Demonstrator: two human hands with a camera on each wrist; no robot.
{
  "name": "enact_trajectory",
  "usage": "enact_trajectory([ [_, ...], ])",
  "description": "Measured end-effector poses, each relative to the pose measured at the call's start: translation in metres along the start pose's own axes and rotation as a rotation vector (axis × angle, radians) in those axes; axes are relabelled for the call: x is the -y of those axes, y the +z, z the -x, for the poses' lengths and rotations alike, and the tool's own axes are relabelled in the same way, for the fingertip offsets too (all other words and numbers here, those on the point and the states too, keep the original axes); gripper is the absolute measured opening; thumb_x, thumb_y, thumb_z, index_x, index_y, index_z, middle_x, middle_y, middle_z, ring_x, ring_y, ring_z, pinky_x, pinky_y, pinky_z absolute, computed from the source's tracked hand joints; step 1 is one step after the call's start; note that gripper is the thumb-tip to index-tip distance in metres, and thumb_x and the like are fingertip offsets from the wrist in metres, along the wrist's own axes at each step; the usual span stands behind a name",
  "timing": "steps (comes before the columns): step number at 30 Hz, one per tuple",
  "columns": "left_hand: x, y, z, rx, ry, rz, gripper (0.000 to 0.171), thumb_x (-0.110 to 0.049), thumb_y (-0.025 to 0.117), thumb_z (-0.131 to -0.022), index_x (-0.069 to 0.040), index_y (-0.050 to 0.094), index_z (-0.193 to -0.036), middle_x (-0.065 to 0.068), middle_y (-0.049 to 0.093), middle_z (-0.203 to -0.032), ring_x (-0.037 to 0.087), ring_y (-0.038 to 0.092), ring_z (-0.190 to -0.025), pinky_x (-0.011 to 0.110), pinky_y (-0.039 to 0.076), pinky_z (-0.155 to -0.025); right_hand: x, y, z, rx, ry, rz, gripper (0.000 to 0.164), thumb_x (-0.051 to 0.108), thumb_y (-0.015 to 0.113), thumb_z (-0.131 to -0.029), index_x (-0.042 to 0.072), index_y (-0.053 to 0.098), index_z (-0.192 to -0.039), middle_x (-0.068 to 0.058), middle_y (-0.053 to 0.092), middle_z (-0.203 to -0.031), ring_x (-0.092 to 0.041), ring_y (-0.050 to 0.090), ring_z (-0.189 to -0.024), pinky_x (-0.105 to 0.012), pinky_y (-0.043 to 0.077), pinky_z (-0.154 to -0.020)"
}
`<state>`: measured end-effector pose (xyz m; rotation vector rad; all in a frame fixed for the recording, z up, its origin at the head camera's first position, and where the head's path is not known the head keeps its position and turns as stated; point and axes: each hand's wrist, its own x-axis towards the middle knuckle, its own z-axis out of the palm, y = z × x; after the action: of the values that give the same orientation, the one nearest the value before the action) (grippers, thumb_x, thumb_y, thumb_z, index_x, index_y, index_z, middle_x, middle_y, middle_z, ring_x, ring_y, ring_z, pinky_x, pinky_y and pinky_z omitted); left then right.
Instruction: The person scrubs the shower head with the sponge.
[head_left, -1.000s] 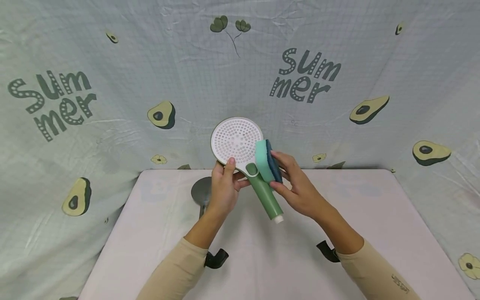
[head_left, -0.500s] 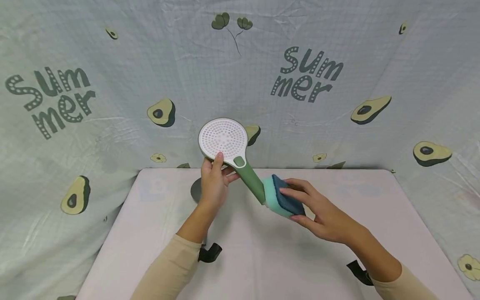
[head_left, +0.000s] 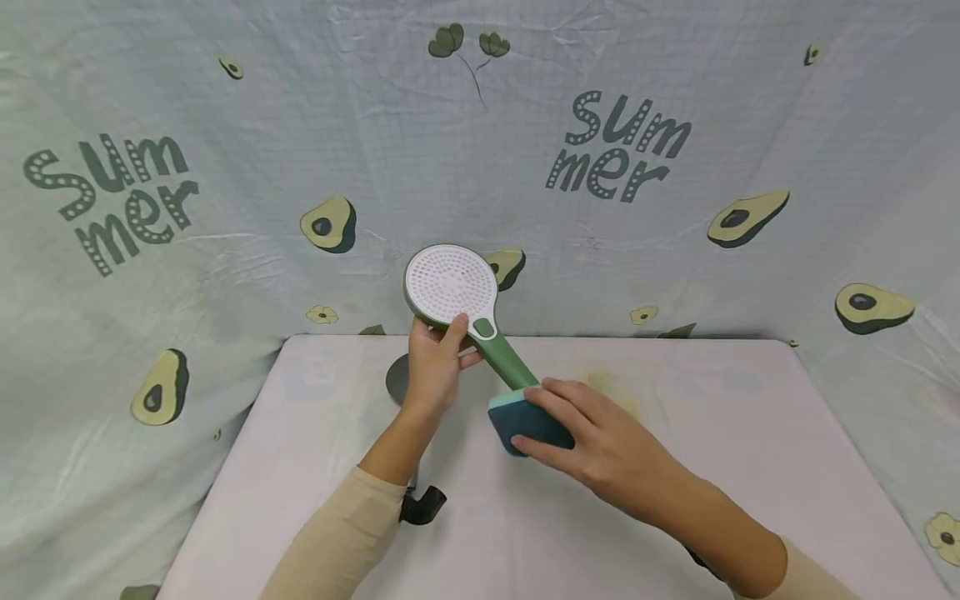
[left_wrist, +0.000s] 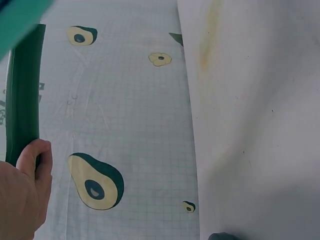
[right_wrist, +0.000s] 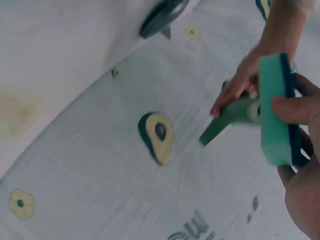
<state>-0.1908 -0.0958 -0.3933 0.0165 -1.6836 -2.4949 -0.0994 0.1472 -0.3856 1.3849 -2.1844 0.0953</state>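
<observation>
A shower head with a white nozzle face (head_left: 452,282) and a green handle (head_left: 510,364) is held up above the table, tilted. My left hand (head_left: 433,364) grips it at the neck below the face, thumb on the front rim. In my right hand (head_left: 615,442) is a sponge (head_left: 531,423), light teal on one side and dark blue on the other. The sponge is at the lower end of the handle and hides that end. In the right wrist view the sponge's teal side (right_wrist: 274,110) faces the shower head's handle (right_wrist: 245,111).
Behind my left forearm, a dark round-headed utensil (head_left: 397,380) lies on the pale table (head_left: 337,433), its black curved end (head_left: 423,505) showing nearer me. Another dark item (head_left: 701,560) is mostly covered by my right forearm. A printed cloth (head_left: 480,167) hangs behind the table.
The sponge has gone from beside the nozzle face down to the handle's lower end, and its dark side has turned toward the head camera. The shower head has shifted slightly left.
</observation>
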Motion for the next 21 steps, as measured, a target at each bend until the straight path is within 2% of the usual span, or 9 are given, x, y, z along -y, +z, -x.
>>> enact_trajectory([
  [2, 0.000, 0.001, 0.001, 0.001, 0.002, -0.016, 0.047, -0.006, 0.053, -0.107, -0.006, 0.035, -0.150, 0.024, 0.061, -0.128, 0.016, 0.076, -0.089, 0.033, 0.065, -0.069, 0.008, 0.004, -0.001, 0.033, -0.047, 0.099, 0.053, 0.006, 0.082, -0.085, 0.026, 0.070, -0.132, -0.016, 0.051, -0.151, -0.033, 0.052, -0.137, -0.044, 0.050, -0.110],
  [4, -0.001, 0.002, 0.001, 0.004, 0.007, -0.020, 0.048, -0.006, 0.053, -0.107, -0.006, 0.033, -0.151, 0.025, 0.060, -0.129, 0.016, 0.076, -0.089, 0.033, 0.064, -0.069, 0.012, 0.008, -0.001, 0.027, -0.082, 0.165, 0.037, 0.005, 0.065, -0.100, 0.025, 0.071, -0.130, -0.016, 0.052, -0.150, -0.031, 0.054, -0.136, -0.043, 0.050, -0.110],
  [6, -0.002, 0.002, 0.002, 0.015, 0.008, -0.017, 0.049, -0.006, 0.052, -0.108, -0.006, 0.031, -0.152, 0.026, 0.060, -0.130, 0.016, 0.076, -0.089, 0.033, 0.064, -0.070, 0.014, 0.010, 0.000, 0.022, -0.082, 0.189, 0.039, 0.006, 0.043, -0.111, 0.025, 0.070, -0.132, -0.016, 0.053, -0.150, -0.031, 0.054, -0.135, -0.043, 0.051, -0.110],
  [8, -0.003, 0.002, 0.002, 0.027, 0.005, -0.010, 0.049, -0.006, 0.051, -0.108, -0.005, 0.030, -0.152, 0.026, 0.060, -0.130, 0.015, 0.076, -0.088, 0.033, 0.064, -0.070, 0.013, 0.008, 0.001, -0.004, -0.053, 0.150, 0.049, 0.006, 0.028, -0.114, 0.026, 0.068, -0.135, -0.017, 0.053, -0.150, -0.033, 0.054, -0.135, -0.044, 0.052, -0.108],
  [9, -0.003, 0.002, 0.002, 0.030, 0.001, -0.007, 0.049, -0.006, 0.051, -0.108, -0.005, 0.030, -0.152, 0.026, 0.059, -0.131, 0.015, 0.076, -0.087, 0.032, 0.064, -0.069, 0.012, 0.006, 0.001, -0.024, -0.034, 0.115, 0.049, 0.006, 0.029, -0.114, 0.026, 0.067, -0.136, -0.018, 0.053, -0.149, -0.034, 0.054, -0.135, -0.045, 0.053, -0.107],
  [11, -0.004, 0.003, 0.003, 0.032, -0.002, -0.002, 0.048, -0.006, 0.049, -0.108, -0.005, 0.031, -0.152, 0.027, 0.059, -0.131, 0.015, 0.076, -0.087, 0.032, 0.064, -0.069, 0.010, 0.000, 0.001, -0.030, 0.024, 0.041, 0.043, 0.004, 0.049, -0.108, 0.029, 0.065, -0.139, -0.019, 0.051, -0.150, -0.037, 0.053, -0.135, -0.047, 0.054, -0.105],
  [13, -0.006, 0.003, 0.003, 0.029, -0.011, 0.007, 0.047, -0.006, 0.049, -0.108, -0.005, 0.032, -0.152, 0.026, 0.059, -0.131, 0.016, 0.076, -0.087, 0.032, 0.065, -0.068, 0.005, -0.006, 0.000, -0.037, 0.087, -0.047, 0.057, 0.000, 0.071, -0.095, 0.031, 0.063, -0.142, -0.021, 0.049, -0.151, -0.039, 0.051, -0.135, -0.051, 0.054, -0.104],
  [15, -0.007, 0.003, 0.002, 0.032, -0.015, 0.022, 0.047, -0.006, 0.049, -0.108, -0.006, 0.033, -0.152, 0.025, 0.058, -0.132, 0.017, 0.076, -0.088, 0.033, 0.065, -0.069, -0.001, -0.009, 0.002, -0.035, 0.155, -0.141, 0.071, 0.001, 0.082, -0.084, 0.035, 0.061, -0.143, -0.021, 0.046, -0.152, -0.039, 0.049, -0.136, -0.054, 0.056, -0.100],
  [21, -0.009, 0.003, 0.001, 0.054, -0.015, 0.065, 0.046, -0.005, 0.048, -0.107, -0.006, 0.033, -0.151, 0.023, 0.057, -0.134, 0.018, 0.075, -0.089, 0.037, 0.065, -0.071, -0.023, 0.002, 0.018, -0.046, 0.380, -0.536, 0.056, 0.012, 0.076, -0.094, 0.029, 0.058, -0.144, -0.014, 0.037, -0.159, -0.029, 0.042, -0.141, -0.041, 0.055, -0.100],
])
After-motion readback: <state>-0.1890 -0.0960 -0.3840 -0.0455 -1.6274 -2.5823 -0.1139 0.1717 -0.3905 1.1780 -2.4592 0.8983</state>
